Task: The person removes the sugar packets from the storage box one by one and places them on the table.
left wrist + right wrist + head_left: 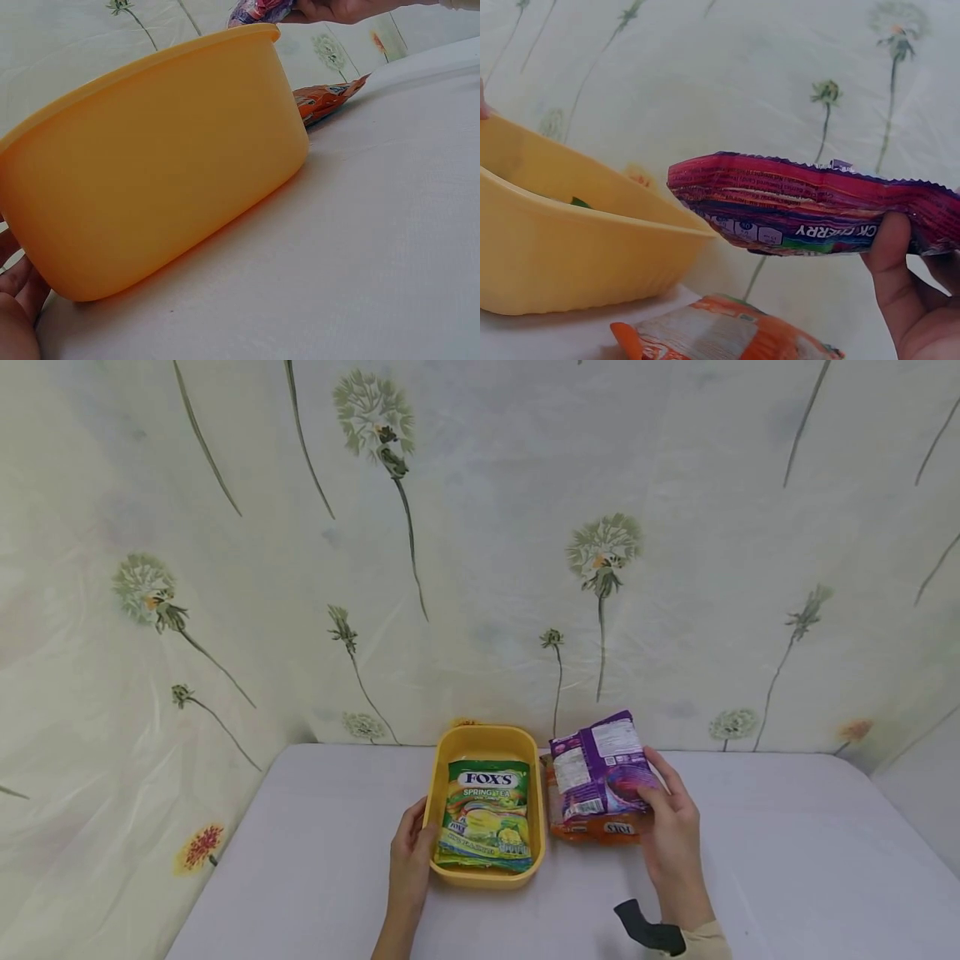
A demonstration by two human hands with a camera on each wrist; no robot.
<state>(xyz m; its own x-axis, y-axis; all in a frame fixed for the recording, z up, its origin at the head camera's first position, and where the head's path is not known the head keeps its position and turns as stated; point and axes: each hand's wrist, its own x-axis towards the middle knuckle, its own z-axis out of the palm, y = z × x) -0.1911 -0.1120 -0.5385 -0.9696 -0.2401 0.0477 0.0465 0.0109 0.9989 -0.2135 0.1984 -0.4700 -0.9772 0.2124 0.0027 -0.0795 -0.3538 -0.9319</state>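
My left hand (411, 856) holds the left side of a yellow plastic tub (487, 881), with fingers along its outer wall. Inside the tub lies a green FOX'S Spring Tea candy bag (483, 818), printed side up. To the right of the tub, my right hand (672, 827) pinches a purple candy bag (603, 764) by its right edge. The right wrist view shows the thumb on this bag's lower side and the words "CK CHERRY" upside down. Beneath the raised purple bag, an orange FOX'S bag (600, 831) rests on the table, partly covered in the head view.
A white-covered table (322, 860) carries the tub and the orange bag. Behind it hangs a pale curtain (487, 568) printed with dandelions, right at the table's far edge. A dark strap (648, 931) shows by the right wrist.
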